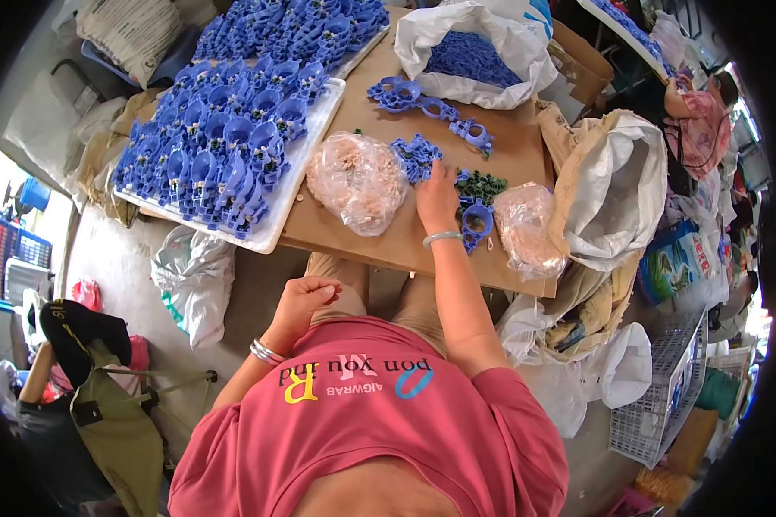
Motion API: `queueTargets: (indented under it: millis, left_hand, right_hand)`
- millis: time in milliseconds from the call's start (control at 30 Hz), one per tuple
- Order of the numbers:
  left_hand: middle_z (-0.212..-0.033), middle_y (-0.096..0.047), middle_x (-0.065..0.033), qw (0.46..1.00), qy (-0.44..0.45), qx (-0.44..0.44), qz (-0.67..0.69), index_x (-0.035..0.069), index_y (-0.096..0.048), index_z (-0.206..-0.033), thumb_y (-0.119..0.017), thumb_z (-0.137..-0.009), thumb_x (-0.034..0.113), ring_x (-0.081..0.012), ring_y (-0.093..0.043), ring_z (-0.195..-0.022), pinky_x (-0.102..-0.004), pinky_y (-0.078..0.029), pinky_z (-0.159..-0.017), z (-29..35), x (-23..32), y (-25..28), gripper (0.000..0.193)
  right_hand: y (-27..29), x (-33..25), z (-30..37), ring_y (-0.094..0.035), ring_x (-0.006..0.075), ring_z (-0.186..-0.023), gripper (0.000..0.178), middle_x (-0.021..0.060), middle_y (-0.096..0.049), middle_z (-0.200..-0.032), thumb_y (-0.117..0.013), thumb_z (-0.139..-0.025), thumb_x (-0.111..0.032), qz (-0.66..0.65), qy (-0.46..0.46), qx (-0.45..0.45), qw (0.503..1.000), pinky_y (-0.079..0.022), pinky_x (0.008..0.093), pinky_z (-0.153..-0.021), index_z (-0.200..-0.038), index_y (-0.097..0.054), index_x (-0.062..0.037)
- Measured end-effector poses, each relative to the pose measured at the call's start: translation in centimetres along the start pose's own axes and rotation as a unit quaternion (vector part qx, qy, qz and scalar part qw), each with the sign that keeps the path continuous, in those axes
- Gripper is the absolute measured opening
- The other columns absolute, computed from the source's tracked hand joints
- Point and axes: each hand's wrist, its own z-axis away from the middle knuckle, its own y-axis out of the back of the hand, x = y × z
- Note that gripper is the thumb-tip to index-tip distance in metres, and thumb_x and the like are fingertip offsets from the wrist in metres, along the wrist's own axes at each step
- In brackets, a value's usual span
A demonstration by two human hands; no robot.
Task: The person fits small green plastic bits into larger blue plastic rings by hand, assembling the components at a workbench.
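My right hand reaches over the brown table, its fingers drawn together at the edge of a pile of small blue plastic parts. What it grips there, if anything, cannot be made out. Small dark green parts lie just right of it, above a round blue plastic piece. My left hand is held low over my lap, off the table, with curled fingers that hide whatever may be inside. Clear bags of small pale pieces flank the right hand: a larger bag on the left, a smaller bag on the right.
A white tray crowded with blue assembled pieces covers the table's left side. Joined blue pieces lie farther back, by a white sack of blue parts. An open sack stands at the right edge. Another person is far right.
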Motion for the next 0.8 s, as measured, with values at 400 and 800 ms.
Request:
queueTargets:
  millis: [400, 800]
  left_hand:
    - [-0.082, -0.063, -0.0081, 1.000, -0.002, 0.006, 0.016, -0.007, -0.061, -0.094, -0.054, -0.081, 0.003, -0.0116, -0.058, -0.072, -0.0223, -0.046, -0.068, -0.3, -0.2, -0.2, 0.018]
    - [-0.075, -0.062, -0.0077, 0.996, -0.003, 0.065, 0.061, -0.005, -0.062, -0.088, -0.054, -0.081, 0.004, -0.0111, -0.056, -0.066, -0.0226, -0.047, -0.065, 1.5, -1.9, 2.8, 0.014]
  right_hand:
    - [2.1, -0.5, -8.1, -0.052, 0.0382, -0.094, 0.032, 0.0212, -0.045, -0.115, -0.045, -0.077, -0.005, 0.097, 0.037, 0.000, 0.995, -0.045, 0.0442, -0.077, -0.109, -0.045, -0.0007]
    - [1.8, 3.3, -12.1, -0.047, 0.0382, -0.107, 0.042, 0.0232, -0.045, -0.119, -0.042, -0.080, -0.012, 0.235, -0.037, -0.136, 0.962, -0.039, 0.0473, -0.088, -0.123, -0.038, -0.0121]
